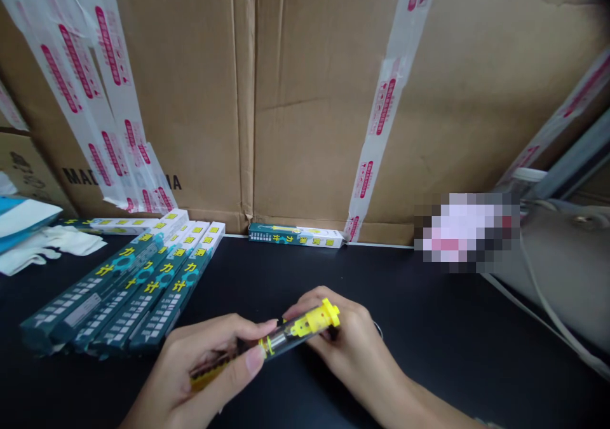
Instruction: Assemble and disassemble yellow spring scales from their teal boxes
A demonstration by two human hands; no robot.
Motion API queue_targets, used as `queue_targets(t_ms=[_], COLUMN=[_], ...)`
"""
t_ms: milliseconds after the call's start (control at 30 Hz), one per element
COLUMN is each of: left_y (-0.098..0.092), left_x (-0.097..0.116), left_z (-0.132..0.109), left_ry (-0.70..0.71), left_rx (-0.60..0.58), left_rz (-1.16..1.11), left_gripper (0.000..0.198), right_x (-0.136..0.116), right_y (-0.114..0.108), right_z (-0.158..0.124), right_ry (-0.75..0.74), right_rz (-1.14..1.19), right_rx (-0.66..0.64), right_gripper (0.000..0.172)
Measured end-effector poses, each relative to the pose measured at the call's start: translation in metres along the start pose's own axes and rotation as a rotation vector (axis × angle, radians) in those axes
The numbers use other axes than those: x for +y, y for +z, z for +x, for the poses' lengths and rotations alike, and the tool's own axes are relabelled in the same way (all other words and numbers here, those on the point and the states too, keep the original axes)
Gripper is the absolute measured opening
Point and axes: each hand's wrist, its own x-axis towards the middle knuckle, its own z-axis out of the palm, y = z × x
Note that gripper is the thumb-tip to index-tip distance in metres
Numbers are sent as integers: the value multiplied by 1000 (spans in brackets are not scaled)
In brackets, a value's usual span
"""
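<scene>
A clear tube spring scale (286, 336) with bright yellow end parts lies aslant in front of me, its yellow cap pointing up and to the right. My left hand (210, 368) is closed around its lower part, thumb and index finger pinching the clear tube near a yellow ring. Just behind the capped end, my right hand (347, 333) has its fingers curled. The tube hides the fingertips, and what they hold cannot be made out. Several dark green and white printed boxes (164, 308) lie side by side left of my hands.
Another printed box (298, 235) lies by the large taped cardboard carton (309, 111) behind the black table (424, 340). White gloves (52, 248) lie at far left. A grey bag (562, 270) with a strap and a blurred-out item (462, 229) stand at right.
</scene>
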Motion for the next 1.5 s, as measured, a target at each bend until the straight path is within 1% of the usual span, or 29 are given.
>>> queue_targets(t_ms=[67, 167, 200, 267, 300, 333, 400, 500, 567, 600, 667, 800, 867, 933, 1000, 1100, 1133, 1167, 1233, 1333, 1400, 1500], left_y=[0, 2, 2, 3, 3, 3, 2, 1, 0, 0, -1, -1, -1, -2, -4, -9, -11, -13, -16, -20, -22, -24], left_x=[-1, 0, 0, 1, 1, 2, 2, 3, 2, 2, 0, -5, -6, -8, -10, -15, -17, -18, -18, -14, -10, -8], left_z=[0, -1, -1, 0, 0, 0, 1, 2, 2, 2, 3, 4, 4, 3, 2, 4, 5, 6, 10, 11, 9, 6], left_ry=[-2, -11, -16, -23, -20, -15, -7, -6, 31, 62, 129, 207, 219, 218, 135, -104, -166, -198, -180, -76, -50, -59], left_rx=[-7, -14, -8, 6, 8, 7, -2, -21, -28, -34, -56, -143, -190, -214, -214, -244, -276, -313, -383, -449, -467, -464], left_rz=[-9, -21, -21, -8, 2, 12, 36, 63, 67, 67, 67, 60, 52, 45, 8, -168, -244, -313, -410, -466, -468, -500], left_gripper=[27, 29, 29, 27, 26, 26, 26, 30, 30, 29, 26, 29, 30, 32, 37, 50, 56, 63, 72, 74, 74, 76], right_x=[3, 9, 10, 12, 11, 10, 9, 11, 13, 14, 14, 4, -3, -9, -12, -15, -16, -16, -17, -17, -16, -14], right_y=[-7, -13, -13, -11, -9, -7, -4, -4, -10, -14, -25, -44, -46, -45, -42, -39, -40, -40, -40, -40, -39, -37], right_z=[-7, -20, -23, -26, -26, -25, -23, -23, -25, -26, -27, -24, -24, -25, -27, -27, -27, -27, -27, -28, -28, -29], right_ry=[12, 6, -14, -72, -99, -122, -150, -153, -115, -73, 56, 345, 429, 469, 481, 489, 490, 494, 493, 492, 499, 512], right_rz=[-46, -142, -177, -237, -255, -266, -272, -246, -181, -131, 22, 459, 647, 781, 863, 889, 879, 863, 839, 821, 800, 777], right_rx=[-7, 13, 24, 29, 11, -17, -67, -63, -7, 34, 121, 221, 231, 206, 168, 166, 167, 165, 160, 168, 170, 168], right_gripper=[12, 2, 5, 21, 27, 28, 22, 19, 16, 15, 13, 28, 31, 29, 27, 27, 27, 27, 26, 27, 29, 30])
